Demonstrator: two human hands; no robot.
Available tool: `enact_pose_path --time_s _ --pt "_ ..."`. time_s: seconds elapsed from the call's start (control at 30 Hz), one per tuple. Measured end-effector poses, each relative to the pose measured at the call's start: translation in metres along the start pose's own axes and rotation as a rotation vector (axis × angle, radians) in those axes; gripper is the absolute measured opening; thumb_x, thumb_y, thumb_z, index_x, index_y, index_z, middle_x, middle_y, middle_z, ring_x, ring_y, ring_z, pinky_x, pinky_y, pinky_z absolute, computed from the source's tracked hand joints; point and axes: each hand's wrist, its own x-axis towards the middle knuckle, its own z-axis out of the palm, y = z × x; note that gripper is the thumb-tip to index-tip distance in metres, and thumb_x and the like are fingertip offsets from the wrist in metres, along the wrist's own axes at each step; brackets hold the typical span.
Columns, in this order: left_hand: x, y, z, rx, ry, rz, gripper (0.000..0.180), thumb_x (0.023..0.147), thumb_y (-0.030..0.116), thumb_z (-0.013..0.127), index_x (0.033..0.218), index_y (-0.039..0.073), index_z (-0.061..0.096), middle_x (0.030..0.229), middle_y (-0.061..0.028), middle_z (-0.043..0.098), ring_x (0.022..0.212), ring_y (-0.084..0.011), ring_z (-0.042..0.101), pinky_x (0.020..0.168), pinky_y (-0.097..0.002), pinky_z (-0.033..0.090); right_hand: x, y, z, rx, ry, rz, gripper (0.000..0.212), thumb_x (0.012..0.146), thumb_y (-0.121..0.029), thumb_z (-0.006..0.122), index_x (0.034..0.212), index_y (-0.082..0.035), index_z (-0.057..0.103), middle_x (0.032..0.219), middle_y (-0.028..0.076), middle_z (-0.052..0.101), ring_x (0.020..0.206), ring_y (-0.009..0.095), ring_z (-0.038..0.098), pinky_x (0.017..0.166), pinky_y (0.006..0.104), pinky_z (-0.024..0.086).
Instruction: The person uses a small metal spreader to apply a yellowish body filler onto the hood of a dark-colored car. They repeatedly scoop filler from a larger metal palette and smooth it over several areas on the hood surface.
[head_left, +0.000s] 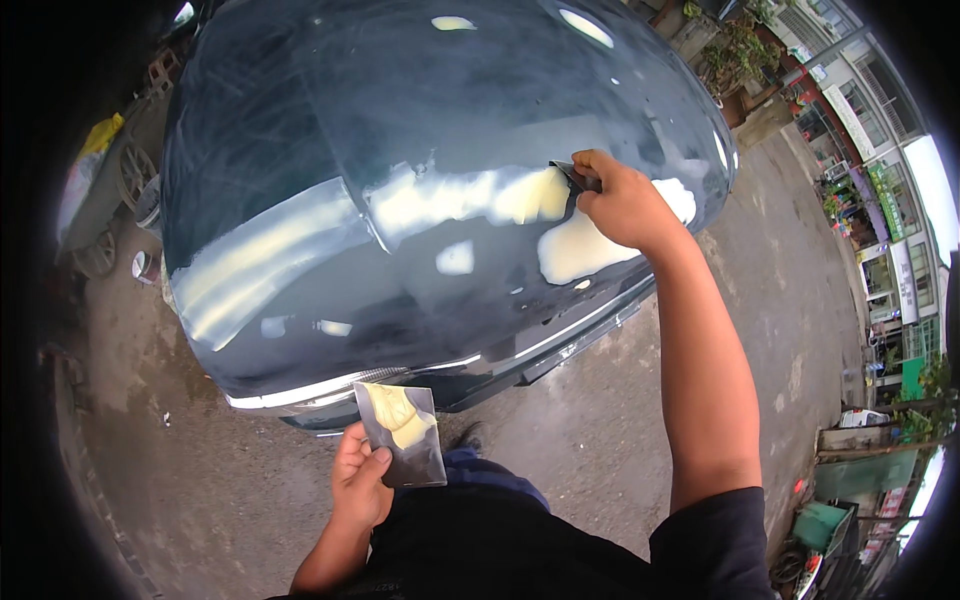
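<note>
A dark blue-grey car body panel (420, 110) curves across the upper middle, with several pale yellow filler patches on it. My right hand (622, 205) pinches a dark, flat spreader (568, 174) whose edge meets the right end of the long filler strip (460, 198). A larger cream patch (585, 248) lies just below that hand. Down in front of my body, my left hand (362, 475) grips a grey rectangular mixing plate (412, 462) by its left edge. A smeared lump of yellow filler (395, 412) sits on the plate's upper part.
Grey pavement (750, 330) surrounds the car. At the left stand a wheeled cart (130, 165) and a paint can (146, 266). A chrome and lamp strip (310, 390) runs along the car's lower edge. Buildings (880, 180) line the far right.
</note>
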Motion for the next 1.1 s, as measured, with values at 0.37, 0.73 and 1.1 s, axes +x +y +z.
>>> enact_pose_path --time_s 0.37,0.73,1.1 --pt "0.010 -0.002 -0.005 -0.010 -0.051 0.003 0.040 0.100 -0.001 0.056 0.139 -0.003 0.048 0.137 -0.0195 0.063 0.127 -0.0261 0.061 0.112 -0.0422 0.044 -0.028 -0.036 0.015 -0.096 -0.064 -0.025 0.046 0.086 -0.011 0.061 0.132 -0.011 0.063 0.118 0.013 0.073 0.117 0.037 0.063 0.097 0.0529 0.050" --pt "0.016 0.003 -0.001 -0.002 -0.059 -0.053 0.040 0.100 -0.001 0.054 0.140 -0.003 0.047 0.136 -0.0190 0.063 0.127 -0.0258 0.061 0.112 -0.0419 0.044 -0.095 -0.047 0.049 0.040 0.062 -0.123 0.053 0.083 -0.002 0.067 0.136 -0.003 0.059 0.122 0.019 0.070 0.122 0.038 0.061 0.099 0.0450 0.051" --pt "0.018 0.004 -0.005 0.010 -0.068 -0.042 0.037 0.100 -0.003 0.054 0.137 -0.003 0.049 0.135 -0.0199 0.064 0.126 -0.0261 0.062 0.112 -0.0422 0.045 -0.140 -0.043 0.096 0.002 0.197 -0.172 0.058 0.082 -0.002 0.070 0.138 -0.002 0.058 0.135 0.015 0.065 0.128 0.037 0.058 0.099 0.0484 0.049"
